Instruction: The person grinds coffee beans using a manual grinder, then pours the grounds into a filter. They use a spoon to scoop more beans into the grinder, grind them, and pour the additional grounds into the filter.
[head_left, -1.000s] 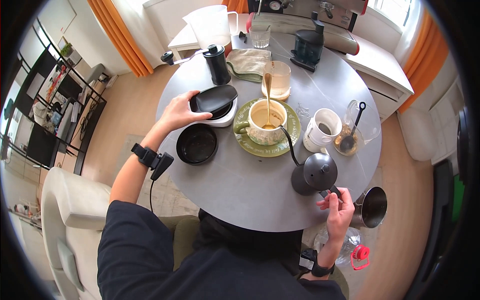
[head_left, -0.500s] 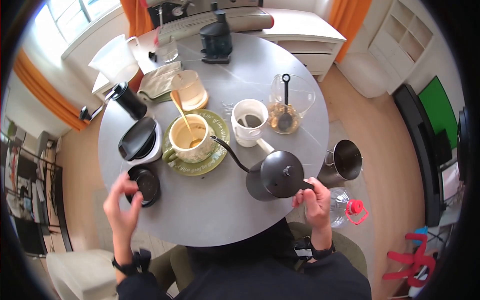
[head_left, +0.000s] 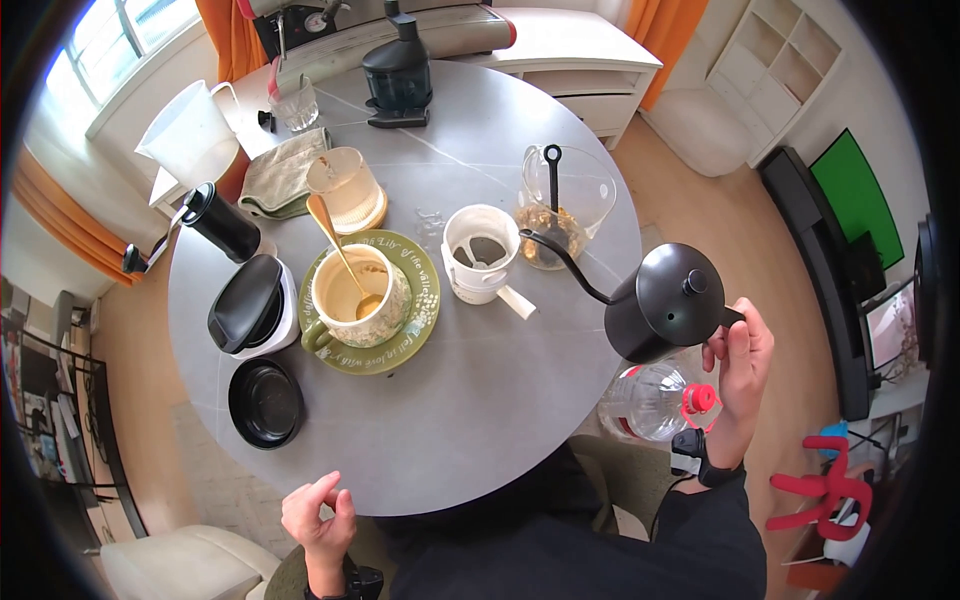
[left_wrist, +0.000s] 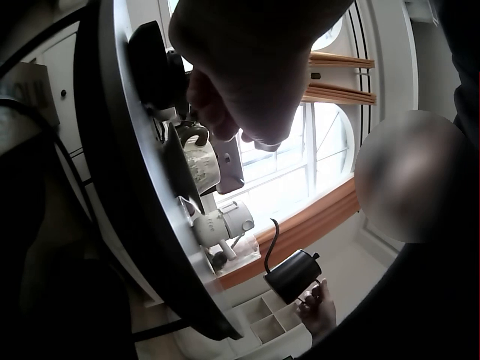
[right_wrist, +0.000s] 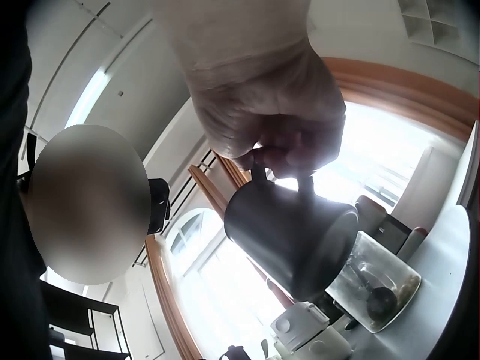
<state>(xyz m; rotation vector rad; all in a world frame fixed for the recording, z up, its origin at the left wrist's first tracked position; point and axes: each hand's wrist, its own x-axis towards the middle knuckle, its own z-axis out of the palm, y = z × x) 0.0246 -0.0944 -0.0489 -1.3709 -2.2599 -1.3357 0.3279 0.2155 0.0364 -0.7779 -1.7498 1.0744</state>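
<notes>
My right hand grips the handle of a black gooseneck kettle, held up over the table's right edge. In the right wrist view the kettle hangs below the curled fingers. Its spout tip reaches toward a white mug with a dark grey patch inside. At the table's front edge is my left hand, fingers loosely curled with nothing in them. Nearest to it lies a round black dish. Behind that, a black tray-shaped piece rests on a white-sided device.
A cream mug with a gold spoon stands on a green saucer. Further back are a glass jug with a black scoop, a hand grinder, a folded cloth and a ribbed glass. A water bottle stands below the right edge.
My left hand left the black tray-shaped piece, passed the round black dish and drew back to the table's front edge. My right hand raised the kettle and moved it rightward. The head view turned right.
</notes>
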